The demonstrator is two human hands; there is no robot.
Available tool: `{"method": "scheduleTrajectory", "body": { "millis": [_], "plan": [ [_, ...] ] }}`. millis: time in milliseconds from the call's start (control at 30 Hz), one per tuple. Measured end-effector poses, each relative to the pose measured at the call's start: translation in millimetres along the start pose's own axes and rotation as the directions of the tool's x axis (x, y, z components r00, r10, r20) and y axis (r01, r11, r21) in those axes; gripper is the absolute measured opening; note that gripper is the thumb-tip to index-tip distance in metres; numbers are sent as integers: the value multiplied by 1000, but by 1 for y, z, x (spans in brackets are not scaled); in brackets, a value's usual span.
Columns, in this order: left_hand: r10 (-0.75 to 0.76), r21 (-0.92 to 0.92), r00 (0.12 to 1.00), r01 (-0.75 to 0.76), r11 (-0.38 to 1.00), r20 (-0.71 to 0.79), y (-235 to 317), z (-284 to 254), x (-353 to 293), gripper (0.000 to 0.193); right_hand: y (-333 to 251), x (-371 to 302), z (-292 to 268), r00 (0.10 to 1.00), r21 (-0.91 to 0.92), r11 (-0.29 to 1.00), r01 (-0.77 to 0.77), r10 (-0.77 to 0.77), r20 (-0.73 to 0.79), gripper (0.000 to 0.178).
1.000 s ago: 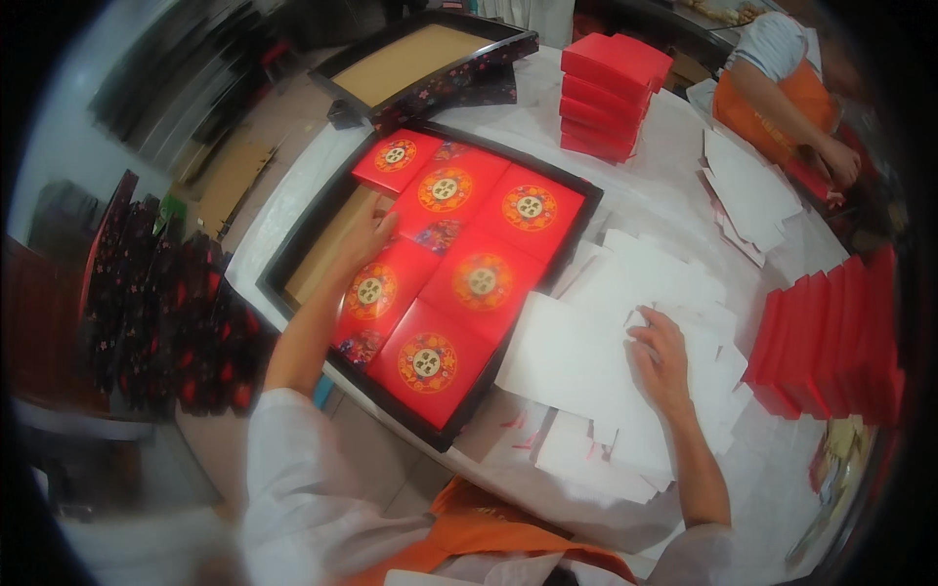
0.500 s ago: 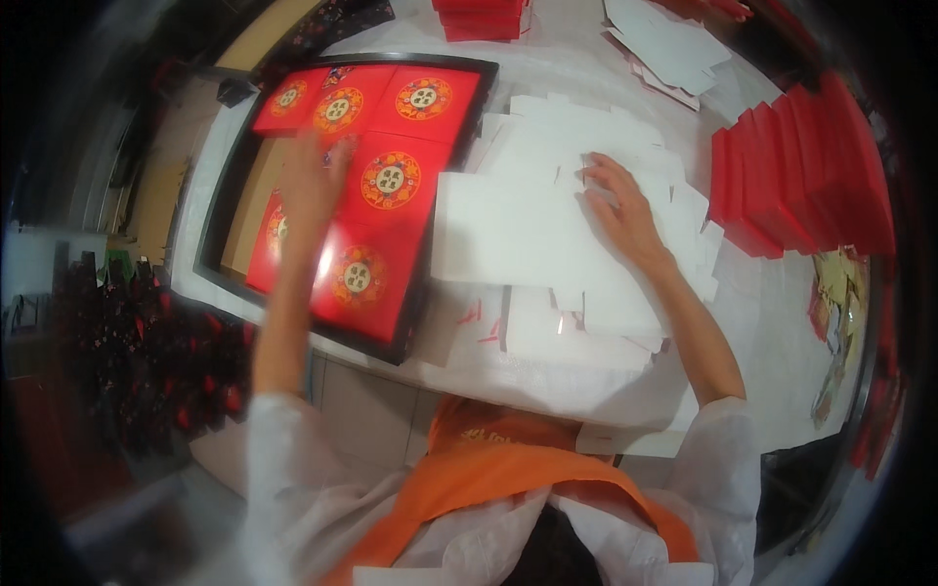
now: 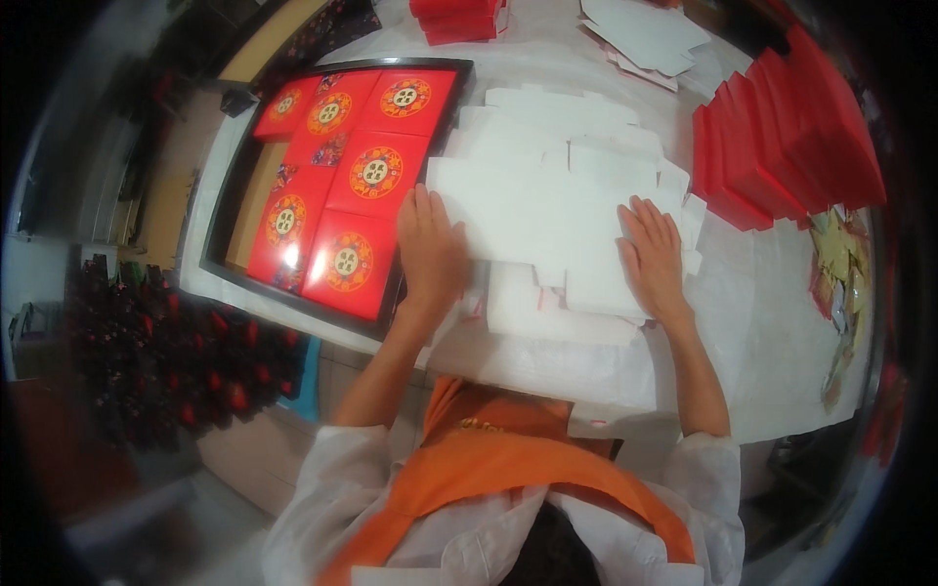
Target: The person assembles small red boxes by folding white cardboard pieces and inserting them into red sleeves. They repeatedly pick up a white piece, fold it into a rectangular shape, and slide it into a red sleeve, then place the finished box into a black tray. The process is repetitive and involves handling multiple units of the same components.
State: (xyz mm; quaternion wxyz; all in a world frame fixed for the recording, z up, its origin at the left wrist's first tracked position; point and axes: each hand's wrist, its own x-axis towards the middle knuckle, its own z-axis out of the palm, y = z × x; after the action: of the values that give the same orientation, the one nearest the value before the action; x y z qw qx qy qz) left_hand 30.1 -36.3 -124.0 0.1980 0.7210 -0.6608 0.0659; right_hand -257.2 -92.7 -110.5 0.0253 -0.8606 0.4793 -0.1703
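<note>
White flat cardboard box blanks lie in an overlapping pile on the table in front of me. At their left edge is my left hand, fingers stretched out and close together, between the blanks and a black-rimmed tray. My right hand rests open on the right part of the top blank, its fingers slightly apart. Neither hand grips anything that I can see. Inside the tray sit several red boxes with round gold medallions on their lids. A brown strip of the tray's bottom shows at its left.
Red box parts lean in a row at the right. More red boxes are stacked at the far edge, near other white blanks. Gold and red packets lie at the right rim. Dark floral-patterned pieces stand at the lower left.
My left hand has moved right, from over the red boxes to the left edge of the white blanks. My right hand has come slightly nearer and stays on the blanks.
</note>
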Motion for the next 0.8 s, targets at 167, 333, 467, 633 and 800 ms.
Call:
{"method": "scheduleTrajectory", "body": {
  "millis": [167,333,467,633,800],
  "plan": [
    [49,-18,997,-50,999,-65,2,3,0,49,1,-2,1,1000,-8,1000,-12,11,-11,37],
    [55,-24,997,-57,998,-54,4,1,-3,47,1,-2,1,999,-8,1000,2,-3,-33,37],
    [80,26,994,-78,997,-69,5,-2,-5,45,1,-3,3,999,-3,1000,9,-9,-38,37],
    [69,-135,995,-79,988,-75,1,-4,0,37,2,-4,3,999,-9,1000,7,-7,-39,37],
    [10,-249,989,-46,968,-145,-8,-12,21,23,2,-5,1,999,-8,1000,-25,25,-39,38]
  ]
}}
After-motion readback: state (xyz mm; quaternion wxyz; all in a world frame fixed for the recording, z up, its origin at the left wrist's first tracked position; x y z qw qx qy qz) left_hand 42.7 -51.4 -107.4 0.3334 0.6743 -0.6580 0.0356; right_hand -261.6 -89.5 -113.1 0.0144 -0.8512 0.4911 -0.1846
